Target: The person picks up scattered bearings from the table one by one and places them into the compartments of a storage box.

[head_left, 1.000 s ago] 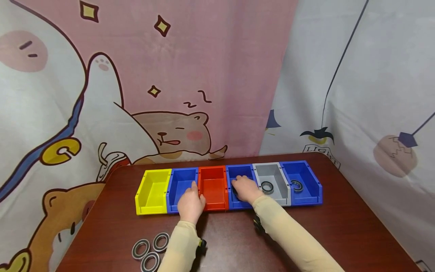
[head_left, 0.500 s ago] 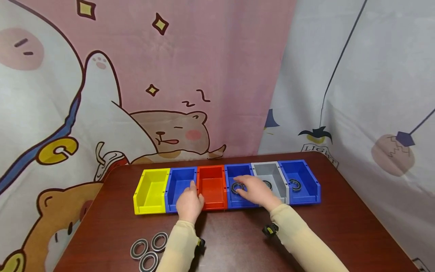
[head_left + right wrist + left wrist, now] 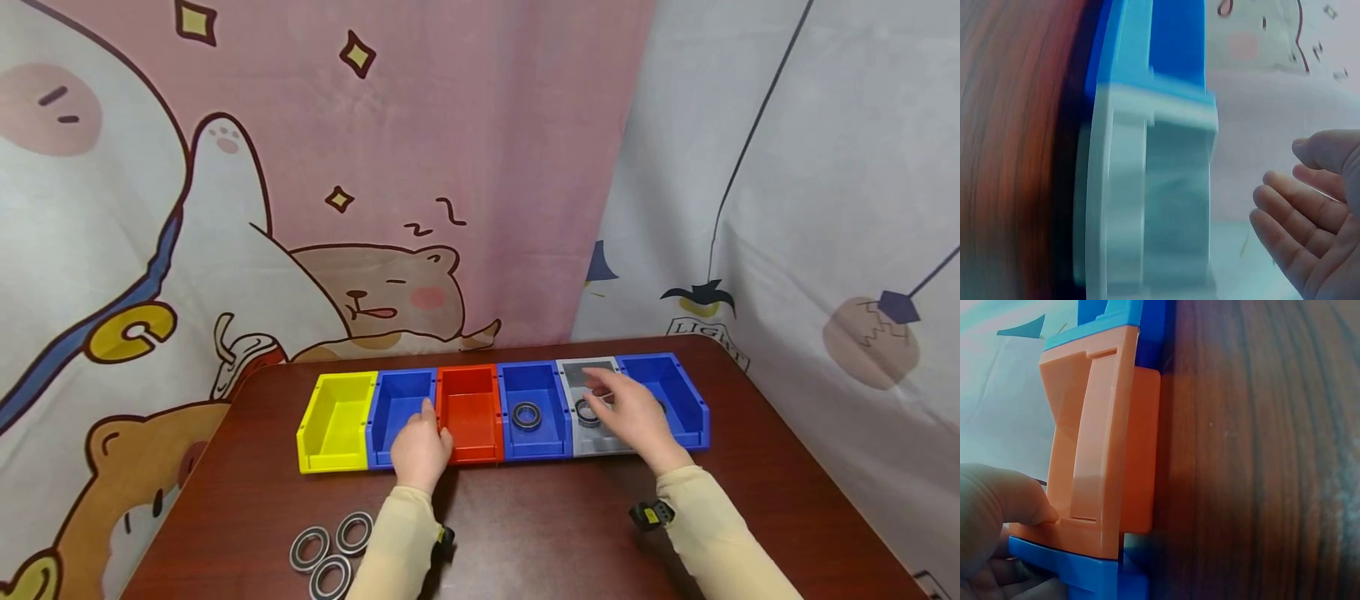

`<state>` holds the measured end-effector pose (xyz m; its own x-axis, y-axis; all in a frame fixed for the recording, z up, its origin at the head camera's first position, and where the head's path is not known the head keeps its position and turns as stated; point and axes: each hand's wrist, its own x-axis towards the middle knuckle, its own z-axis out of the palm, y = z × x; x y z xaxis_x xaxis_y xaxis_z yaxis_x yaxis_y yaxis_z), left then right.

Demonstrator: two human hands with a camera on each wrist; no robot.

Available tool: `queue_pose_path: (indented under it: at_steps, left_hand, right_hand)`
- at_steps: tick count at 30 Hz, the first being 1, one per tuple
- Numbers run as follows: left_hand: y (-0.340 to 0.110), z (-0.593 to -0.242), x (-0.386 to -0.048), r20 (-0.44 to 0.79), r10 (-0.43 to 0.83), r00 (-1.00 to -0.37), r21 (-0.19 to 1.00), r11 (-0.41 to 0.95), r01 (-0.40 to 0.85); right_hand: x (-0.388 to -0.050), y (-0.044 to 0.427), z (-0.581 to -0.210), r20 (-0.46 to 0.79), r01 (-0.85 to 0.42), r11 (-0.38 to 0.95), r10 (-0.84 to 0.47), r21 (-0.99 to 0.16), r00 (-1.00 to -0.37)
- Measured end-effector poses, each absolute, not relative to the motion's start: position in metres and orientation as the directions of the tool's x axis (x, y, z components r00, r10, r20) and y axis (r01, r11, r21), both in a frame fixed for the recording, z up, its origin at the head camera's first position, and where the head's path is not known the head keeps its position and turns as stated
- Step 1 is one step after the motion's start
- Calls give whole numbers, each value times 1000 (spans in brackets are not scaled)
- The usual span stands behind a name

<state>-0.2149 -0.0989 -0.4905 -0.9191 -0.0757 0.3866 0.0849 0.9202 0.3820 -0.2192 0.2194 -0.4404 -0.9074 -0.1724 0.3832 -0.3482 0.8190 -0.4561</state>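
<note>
My left hand (image 3: 422, 450) holds the shared edge between the left blue bin (image 3: 381, 460) and the red bin (image 3: 471, 455). In the left wrist view, the thumb of that hand (image 3: 1004, 512) lies on the red bin's corner (image 3: 1110, 544), the other fingers on the blue side. Fingers parted and holding nothing, my right hand (image 3: 633, 412) hovers over the grey bin (image 3: 600, 447), where a bearing (image 3: 581, 413) is partly covered. Another bearing (image 3: 527, 403) lies in the middle blue bin (image 3: 536, 450). The right wrist view shows the empty right hand (image 3: 1313, 219) beside the grey bin (image 3: 1125, 206).
A yellow bin (image 3: 333, 462) ends the row at the left, a blue bin (image 3: 686, 442) at the right, with part of a bearing (image 3: 662, 407) visible. Several loose bearings (image 3: 311, 563) lie on the brown table (image 3: 525, 533) at front left. A printed curtain (image 3: 525, 167) hangs behind.
My right hand has let go of the bearing in the middle blue bin and moved right to above the grey bin. The left hand has stayed at the bin edge.
</note>
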Motion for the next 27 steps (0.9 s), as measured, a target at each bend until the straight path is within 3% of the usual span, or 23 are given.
queue_pose_path:
  at_steps: [17,27]
  left_hand:
    - [-98,-489,-215,373,-74,-925,377,923,79]
    - [-98,-488,-214,382,-72,-921,375,923,83]
  right_hand:
    - [-213,311,-443,445,-97,934,70,-343,-893]
    - [-214,333,-453,239,69,930,164,-361,-957]
